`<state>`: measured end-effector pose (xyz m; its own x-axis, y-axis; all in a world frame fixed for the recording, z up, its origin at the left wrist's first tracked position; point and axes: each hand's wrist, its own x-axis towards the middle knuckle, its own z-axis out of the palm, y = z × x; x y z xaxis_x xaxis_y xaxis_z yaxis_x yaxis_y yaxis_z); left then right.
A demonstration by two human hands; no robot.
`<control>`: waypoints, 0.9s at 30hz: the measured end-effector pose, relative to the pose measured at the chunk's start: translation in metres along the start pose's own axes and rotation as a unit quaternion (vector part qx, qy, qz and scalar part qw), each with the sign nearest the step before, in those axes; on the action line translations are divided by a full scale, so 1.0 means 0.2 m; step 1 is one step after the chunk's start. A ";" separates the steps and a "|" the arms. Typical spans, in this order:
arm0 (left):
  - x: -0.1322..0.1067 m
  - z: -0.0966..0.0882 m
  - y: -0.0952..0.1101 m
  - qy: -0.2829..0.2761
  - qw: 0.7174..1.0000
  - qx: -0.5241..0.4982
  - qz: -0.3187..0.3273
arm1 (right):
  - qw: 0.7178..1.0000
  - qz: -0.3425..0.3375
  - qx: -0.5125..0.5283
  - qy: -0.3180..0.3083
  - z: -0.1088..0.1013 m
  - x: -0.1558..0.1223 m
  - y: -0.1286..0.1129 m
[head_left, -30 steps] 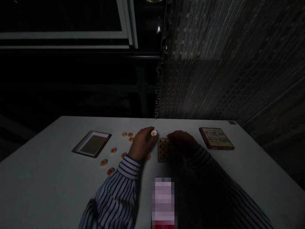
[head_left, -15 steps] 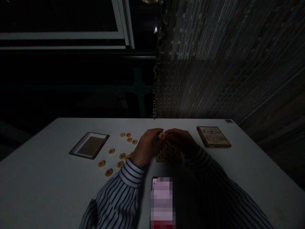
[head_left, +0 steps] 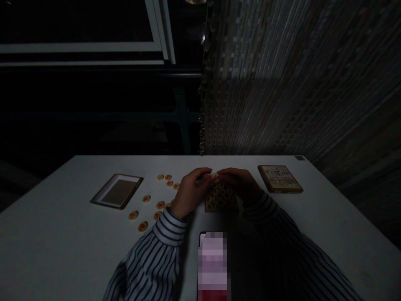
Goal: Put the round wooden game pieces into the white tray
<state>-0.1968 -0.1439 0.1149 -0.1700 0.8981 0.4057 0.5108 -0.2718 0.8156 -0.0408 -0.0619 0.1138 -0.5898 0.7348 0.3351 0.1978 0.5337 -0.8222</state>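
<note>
On a white table [head_left: 62, 246] lies a small wooden tray [head_left: 221, 198] packed with round pale discs marked in red. My left hand [head_left: 189, 194] and my right hand [head_left: 239, 182] meet at the tray's far edge. Their fingertips pinch one round disc [head_left: 214, 177] between them, just above the tray. Several loose discs [head_left: 160, 205] lie scattered on the table left of my left hand. Both sleeves are striped.
An empty shallow box half [head_left: 117, 190] lies at the left. A printed box lid [head_left: 280, 178] lies at the right. A blurred phone-like object [head_left: 213, 267] sits near the front edge. A bead curtain [head_left: 282, 83] hangs behind the table. The scene is very dim.
My left hand carried the disc rightward from the loose pile to the tray's far edge, where my right hand's fingers joined it. The disc has since sunk closer to the tray.
</note>
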 end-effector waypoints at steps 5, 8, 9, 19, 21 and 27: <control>0.01 0.01 -0.01 -0.011 0.989 -0.112 -0.092 | 1.000 0.006 0.004 -0.014 0.00 0.00 0.01; 0.01 0.01 0.00 -0.029 0.981 -0.153 -0.119 | 1.000 -0.012 0.010 -0.018 0.01 0.00 0.02; 0.01 0.01 0.01 -0.029 0.979 -0.158 -0.125 | 1.000 -0.014 0.013 -0.022 0.01 0.00 0.02; 0.01 0.01 0.00 -0.032 0.968 -0.194 -0.159 | 0.998 -0.030 0.032 -0.037 0.01 -0.01 0.01; 0.01 0.02 0.00 -0.027 0.968 -0.194 -0.160 | 0.999 -0.034 0.022 -0.033 0.01 -0.01 0.01; 0.01 0.01 0.01 0.000 0.964 -0.198 -0.177 | 0.999 -0.031 0.003 -0.011 0.02 0.00 0.03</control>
<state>-0.1946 -0.1408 0.1160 -0.2745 0.9588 0.0739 0.0602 -0.0596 0.9964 -0.0416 -0.0609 0.1072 -0.6173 0.6908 0.3764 0.1545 0.5756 -0.8030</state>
